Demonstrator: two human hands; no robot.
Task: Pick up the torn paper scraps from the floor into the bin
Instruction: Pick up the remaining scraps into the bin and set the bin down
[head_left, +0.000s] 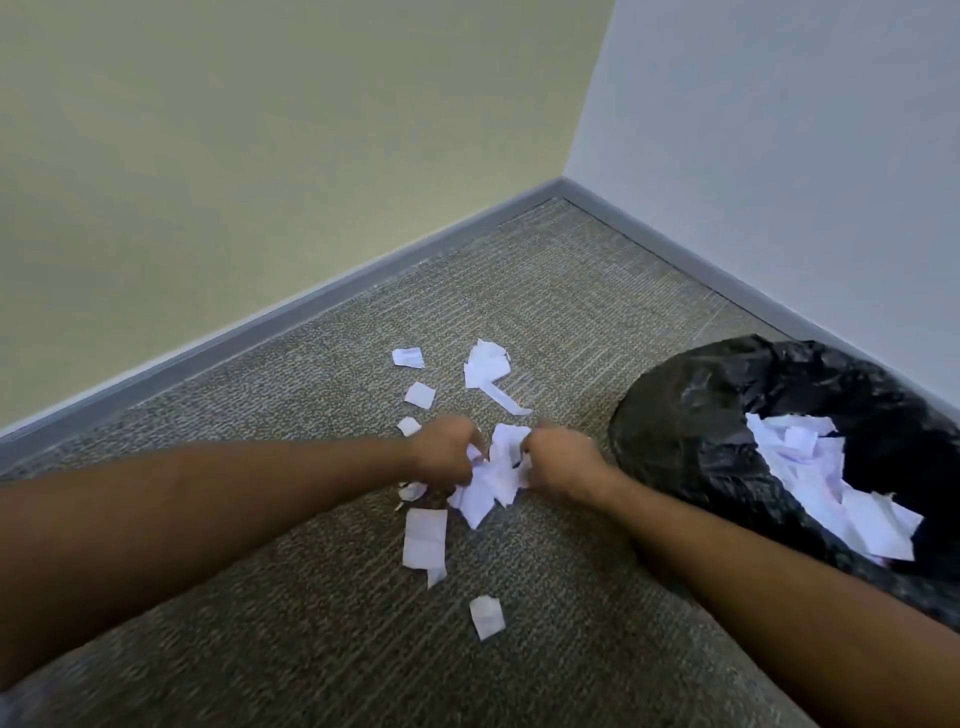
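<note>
**Gathering a bunch of scraps at mid-frame**

Head view: both hands are curled around one bunch of scraps (491, 475) at the centre of the frame, the left hand (445, 457) on its left side, the right hand (558, 462) on its right. Squeezing the bunch tight before lifting should stop pieces slipping out. Loose scraps lie above and below the hands; the bin (691, 441), already holding paper, stands just right of the right hand.
</note>
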